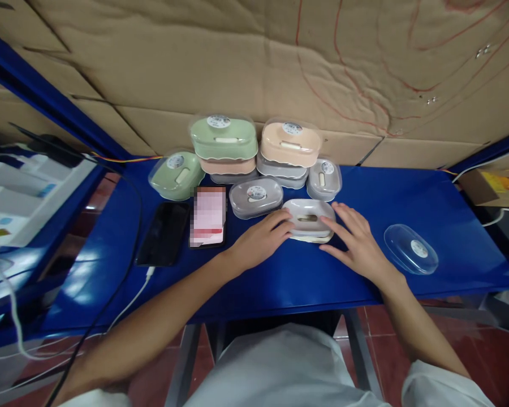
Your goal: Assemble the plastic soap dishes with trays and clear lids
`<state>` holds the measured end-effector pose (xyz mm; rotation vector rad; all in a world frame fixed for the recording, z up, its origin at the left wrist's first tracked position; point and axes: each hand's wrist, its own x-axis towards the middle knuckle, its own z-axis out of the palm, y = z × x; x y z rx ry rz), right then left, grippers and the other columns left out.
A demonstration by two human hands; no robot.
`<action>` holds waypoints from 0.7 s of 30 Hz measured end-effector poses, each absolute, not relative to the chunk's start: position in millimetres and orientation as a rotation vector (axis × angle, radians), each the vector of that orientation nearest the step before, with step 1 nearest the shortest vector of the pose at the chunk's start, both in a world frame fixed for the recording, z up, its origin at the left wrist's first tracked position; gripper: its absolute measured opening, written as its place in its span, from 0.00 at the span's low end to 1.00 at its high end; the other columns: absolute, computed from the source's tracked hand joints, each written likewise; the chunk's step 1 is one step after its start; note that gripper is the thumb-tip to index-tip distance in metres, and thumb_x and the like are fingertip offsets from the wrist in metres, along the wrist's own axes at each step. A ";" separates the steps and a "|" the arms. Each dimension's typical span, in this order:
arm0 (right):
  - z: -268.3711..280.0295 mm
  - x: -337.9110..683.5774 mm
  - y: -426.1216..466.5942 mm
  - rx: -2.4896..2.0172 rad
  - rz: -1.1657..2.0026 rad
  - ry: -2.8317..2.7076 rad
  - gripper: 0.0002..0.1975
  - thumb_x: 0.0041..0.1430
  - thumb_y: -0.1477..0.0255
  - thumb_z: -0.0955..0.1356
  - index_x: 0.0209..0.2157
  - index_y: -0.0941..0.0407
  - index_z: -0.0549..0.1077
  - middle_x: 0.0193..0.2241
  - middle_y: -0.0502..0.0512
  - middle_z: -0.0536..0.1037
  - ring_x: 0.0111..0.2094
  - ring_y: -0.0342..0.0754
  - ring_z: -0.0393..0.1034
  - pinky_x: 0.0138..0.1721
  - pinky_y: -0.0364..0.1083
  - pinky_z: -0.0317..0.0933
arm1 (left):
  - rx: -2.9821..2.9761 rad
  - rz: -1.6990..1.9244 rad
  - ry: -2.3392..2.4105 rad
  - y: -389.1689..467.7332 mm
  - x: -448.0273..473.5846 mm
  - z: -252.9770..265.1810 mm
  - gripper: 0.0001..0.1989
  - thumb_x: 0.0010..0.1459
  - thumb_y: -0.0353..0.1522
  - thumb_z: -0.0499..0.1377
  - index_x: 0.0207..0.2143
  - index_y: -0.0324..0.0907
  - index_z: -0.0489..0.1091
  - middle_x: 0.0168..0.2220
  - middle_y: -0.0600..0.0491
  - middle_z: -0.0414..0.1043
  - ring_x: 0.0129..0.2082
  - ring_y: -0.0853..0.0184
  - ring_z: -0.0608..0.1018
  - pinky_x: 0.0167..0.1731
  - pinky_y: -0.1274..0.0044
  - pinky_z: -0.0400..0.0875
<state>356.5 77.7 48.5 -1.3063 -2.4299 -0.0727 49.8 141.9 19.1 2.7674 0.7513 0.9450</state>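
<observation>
Both hands rest on a white soap box (309, 217) at the middle of the blue table (407, 198): the left hand (261, 240) with open fingers against its left end, the right hand (356, 240) flat along its right side, neither closed round it. Its smooth, rounded plastic could slide away under uneven pressure, I judge (the tabletop looks glossy). A clear oval lid (410, 249) lies to the right.

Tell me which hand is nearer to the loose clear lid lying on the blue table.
Right. The right hand rests on the white soap box, just left of the clear lid; the left hand is beyond the box, farther away.
</observation>
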 end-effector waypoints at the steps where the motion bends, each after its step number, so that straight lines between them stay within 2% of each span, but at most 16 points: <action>1: 43.4 354.8 79.3 -1.315 -0.099 -2.461 0.29 0.72 0.61 0.72 0.70 0.52 0.67 0.73 0.67 0.66 0.74 0.65 0.58 0.72 0.69 0.57 | 2.779 0.920 0.734 144.8 52.2 17.2 0.09 0.77 0.29 0.53 0.54 0.40 0.71 0.58 0.41 0.76 0.67 0.56 0.76 0.67 0.63 0.74; 4: 32.9 352.9 82.4 -1.354 -0.155 -2.467 0.24 0.74 0.64 0.70 0.67 0.52 0.72 0.67 0.63 0.74 0.71 0.63 0.65 0.72 0.67 0.58 | 2.821 0.877 0.706 148.1 53.7 14.2 0.13 0.76 0.29 0.54 0.59 0.39 0.70 0.64 0.40 0.73 0.71 0.55 0.71 0.70 0.61 0.71; 7: 31.3 353.1 79.5 -1.309 -0.127 -2.480 0.22 0.75 0.66 0.69 0.66 0.53 0.73 0.67 0.62 0.75 0.71 0.60 0.65 0.71 0.64 0.62 | 2.870 0.844 0.688 143.7 50.6 16.3 0.12 0.75 0.31 0.58 0.57 0.38 0.71 0.61 0.41 0.75 0.68 0.53 0.74 0.67 0.61 0.73; 12: 33.5 347.9 65.5 -1.250 -0.076 -2.529 0.23 0.75 0.70 0.69 0.68 0.53 0.71 0.69 0.62 0.72 0.73 0.59 0.62 0.72 0.65 0.61 | 2.931 0.802 0.692 134.1 46.5 25.1 0.06 0.72 0.32 0.62 0.48 0.40 0.74 0.52 0.44 0.78 0.59 0.53 0.77 0.59 0.62 0.76; 21: 28.3 333.0 48.1 -1.215 -0.108 -2.452 0.30 0.72 0.73 0.71 0.72 0.54 0.66 0.65 0.62 0.77 0.70 0.58 0.68 0.72 0.62 0.65 | 3.050 0.751 0.665 124.9 45.8 30.5 0.03 0.69 0.27 0.60 0.45 0.41 0.73 0.50 0.46 0.76 0.58 0.54 0.78 0.58 0.64 0.75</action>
